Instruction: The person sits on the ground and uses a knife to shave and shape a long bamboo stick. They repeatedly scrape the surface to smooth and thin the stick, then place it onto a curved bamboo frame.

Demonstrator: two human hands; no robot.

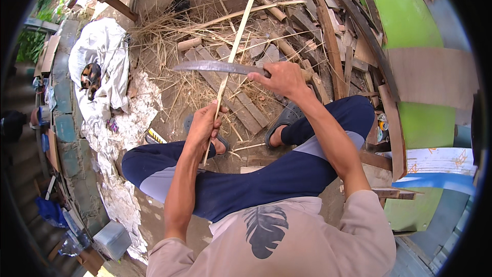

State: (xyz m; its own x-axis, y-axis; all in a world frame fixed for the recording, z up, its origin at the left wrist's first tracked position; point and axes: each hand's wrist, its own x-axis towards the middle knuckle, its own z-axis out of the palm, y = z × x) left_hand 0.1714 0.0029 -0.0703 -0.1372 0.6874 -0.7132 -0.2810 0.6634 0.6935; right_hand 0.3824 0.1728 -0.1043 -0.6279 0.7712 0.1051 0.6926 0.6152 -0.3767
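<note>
My left hand (203, 124) is closed around the lower part of a long, pale bamboo strip (239, 33), just in front of my knees. The strip slants up and away to the far edge of the view, and its short lower end sticks out below my fist. In my right hand (283, 79) is the handle of a machete (220, 66) with a long, slightly curved grey blade. The blade points left and lies across the strip a little above my left hand. Whether its edge touches the strip I cannot tell.
Wood blocks, planks (241, 105) and shavings (164, 31) litter the ground past my feet. Scrap timber (333, 41) is heaped at right beside a green panel (415, 15). At left a cat (90, 79) lies on a white sack (110, 46). A clear plastic box (112, 239) stands lower left.
</note>
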